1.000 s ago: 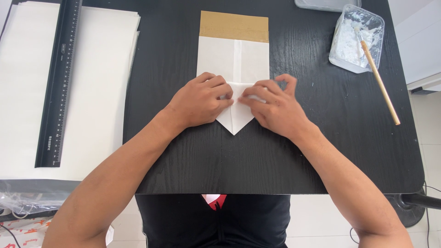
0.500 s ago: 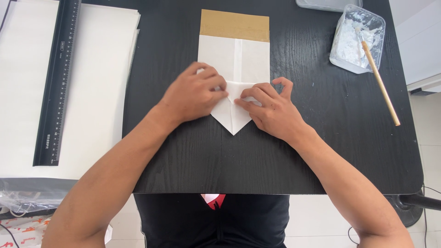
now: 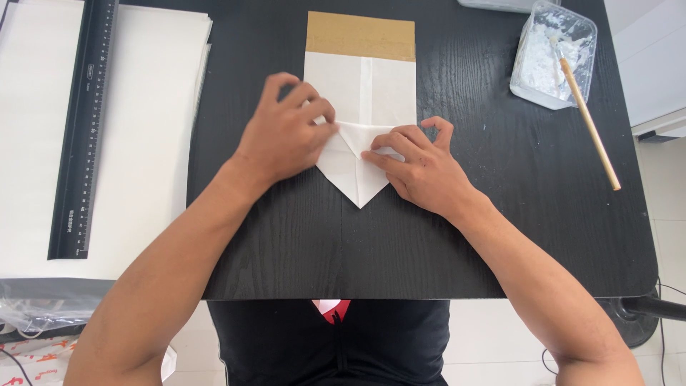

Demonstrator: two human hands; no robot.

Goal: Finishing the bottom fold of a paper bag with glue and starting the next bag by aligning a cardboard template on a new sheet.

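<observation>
A white folded paper sheet with a brown cardboard-coloured strip along its far edge (image 3: 361,93) is lying flat on the black wood-grain bench (image 3: 500,214), near the middle, with its near end folded into a downward point aimed at the person's body. The left hand (image 3: 286,132) is being laid palm down over the left side of the paper, fingers loosely curled and pressing on the left diagonal fold. The right hand (image 3: 421,168) is being held flat against the right side of the point, its fingertips (image 3: 371,154) pressed onto the small folded flap at the centre crease. Nothing is being pinched or lifted by either hand; both are pressing the paper down against the bench.

To the left, a stack of large white paper sheets (image 3: 150,129) is resting partly on the bench, and a long black ruler (image 3: 82,136) is lying lengthwise on top of it. At the far right corner, a clear plastic tub holding white paste (image 3: 554,53) is standing well apart from the hands, with a thin wooden stick (image 3: 589,121) leaning out of it across the bench.
</observation>
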